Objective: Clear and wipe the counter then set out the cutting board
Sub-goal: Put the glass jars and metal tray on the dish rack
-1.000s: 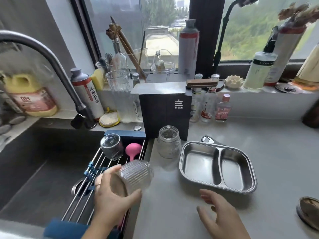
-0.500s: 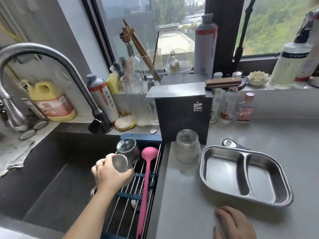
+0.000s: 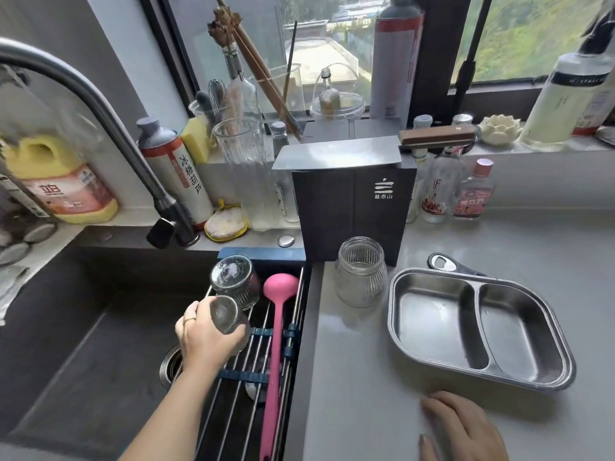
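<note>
- Left hand (image 3: pixel 208 337): we see it over the rack (image 3: pixel 239 394), fingers and thumb curled round a ribbed glass jar, the held jar (image 3: pixel 228 316).
- Held jar: its base is turned up toward the camera. It sits just in front of the rack jar (image 3: pixel 234 281). We cannot tell whether the two touch, or whether the held jar rests on the bars.
- Rack jar: stands upside down at the far end of the rack.
- Ladle (image 3: pixel 276 344): pink, lies lengthwise on the rack to the right of both jars, bowl at the far end.
- Rack: spans the right side of the sink (image 3: pixel 83 327), with its edge against the counter (image 3: pixel 359 377).
- Right hand (image 3: pixel 462 430): lies on the counter at the near edge, fingers relaxed and spread, gripping nothing. It is near the tray (image 3: pixel 436 314) but apart from it.
- Tray: steel, two compartments, flat on the counter.
- Counter jar (image 3: pixel 361 272): upright, mouth up, between the rack and the tray and just in front of a black box (image 3: pixel 352 207).
- Opener (image 3: pixel 446 262): lies behind the tray's far rim.
</note>
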A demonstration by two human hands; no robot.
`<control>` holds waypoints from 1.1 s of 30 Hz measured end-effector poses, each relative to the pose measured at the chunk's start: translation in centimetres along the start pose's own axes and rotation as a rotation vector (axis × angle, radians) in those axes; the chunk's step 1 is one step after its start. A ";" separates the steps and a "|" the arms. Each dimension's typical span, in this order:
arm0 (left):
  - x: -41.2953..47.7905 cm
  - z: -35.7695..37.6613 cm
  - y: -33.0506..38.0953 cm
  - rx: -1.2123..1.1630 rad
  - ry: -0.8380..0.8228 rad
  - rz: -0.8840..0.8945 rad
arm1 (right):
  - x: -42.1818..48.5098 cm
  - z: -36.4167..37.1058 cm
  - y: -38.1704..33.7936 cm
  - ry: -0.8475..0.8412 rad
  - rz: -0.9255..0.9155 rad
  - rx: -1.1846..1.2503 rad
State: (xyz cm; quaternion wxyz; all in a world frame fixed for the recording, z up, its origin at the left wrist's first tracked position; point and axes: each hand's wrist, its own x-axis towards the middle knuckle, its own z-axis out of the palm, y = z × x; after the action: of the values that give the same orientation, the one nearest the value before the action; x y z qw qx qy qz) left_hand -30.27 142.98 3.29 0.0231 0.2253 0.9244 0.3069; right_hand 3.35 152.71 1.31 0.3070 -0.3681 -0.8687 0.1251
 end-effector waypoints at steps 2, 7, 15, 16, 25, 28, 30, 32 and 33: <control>0.4 0.2 -0.5 -0.018 -0.022 0.014 | -0.2 0.1 0.1 -0.003 0.013 0.007; -1.5 1.7 1.5 0.105 0.028 0.014 | -0.3 0.3 0.3 0.010 0.006 0.003; -7.3 7.7 14.7 -0.163 -0.198 0.203 | -0.4 0.2 0.8 0.011 -0.015 0.027; -7.3 8.4 15.5 -0.205 -0.228 0.156 | -0.6 0.5 0.6 0.023 0.061 0.061; -5.2 11.0 15.6 -0.418 -0.285 0.104 | -0.5 -0.6 0.7 -0.019 -0.004 -0.051; -5.4 10.4 15.8 -0.458 -0.234 0.086 | -0.7 -0.3 0.5 0.049 -0.029 -0.052; -5.9 9.0 15.0 -0.460 -0.183 0.078 | -0.7 -0.3 0.4 0.067 -0.041 -0.039; -6.6 6.9 13.4 -0.460 -0.137 0.126 | -0.7 -0.2 0.4 0.066 -0.045 -0.023; -6.9 5.5 12.4 -0.468 -0.110 0.163 | -0.7 -0.2 0.3 0.073 -0.048 -0.017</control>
State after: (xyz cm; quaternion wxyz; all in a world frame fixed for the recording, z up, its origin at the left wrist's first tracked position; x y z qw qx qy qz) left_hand -18.08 151.81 5.34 0.1001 0.3039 0.8044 0.5006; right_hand 4.02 152.45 0.98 0.3382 -0.3539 -0.8666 0.0968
